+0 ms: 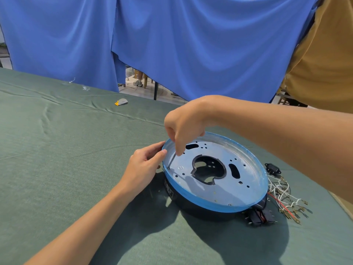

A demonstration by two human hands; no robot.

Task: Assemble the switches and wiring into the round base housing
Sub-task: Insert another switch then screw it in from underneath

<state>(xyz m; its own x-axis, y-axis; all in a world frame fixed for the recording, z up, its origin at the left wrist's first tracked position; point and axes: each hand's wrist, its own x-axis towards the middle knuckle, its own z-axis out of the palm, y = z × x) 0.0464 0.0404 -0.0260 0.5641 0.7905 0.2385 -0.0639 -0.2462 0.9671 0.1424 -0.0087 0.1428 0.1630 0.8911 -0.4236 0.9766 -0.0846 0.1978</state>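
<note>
The round base housing [246, 167] lies on the green table cloth, black below, with a blue-filmed rim and a silvery plate that has a large centre hole. My left hand [142, 167] grips the housing's left rim, thumb on the edge. My right hand [183, 125] hovers over that rim and pinches a thin screwdriver [172, 160], whose tip stands on the plate near the left edge. A bundle of white and red wires [284, 197] with metal terminals lies right of the housing. Black switches [257, 217] sit at its front right, and a black socket [272, 168] lies behind the wires.
A small grey and yellow scrap [121, 101] lies far back on the cloth. Blue curtains [172, 44] hang behind the table. A person in a mustard shirt [324, 54] stands at the right edge. The table's right corner [343, 205] is near the wires.
</note>
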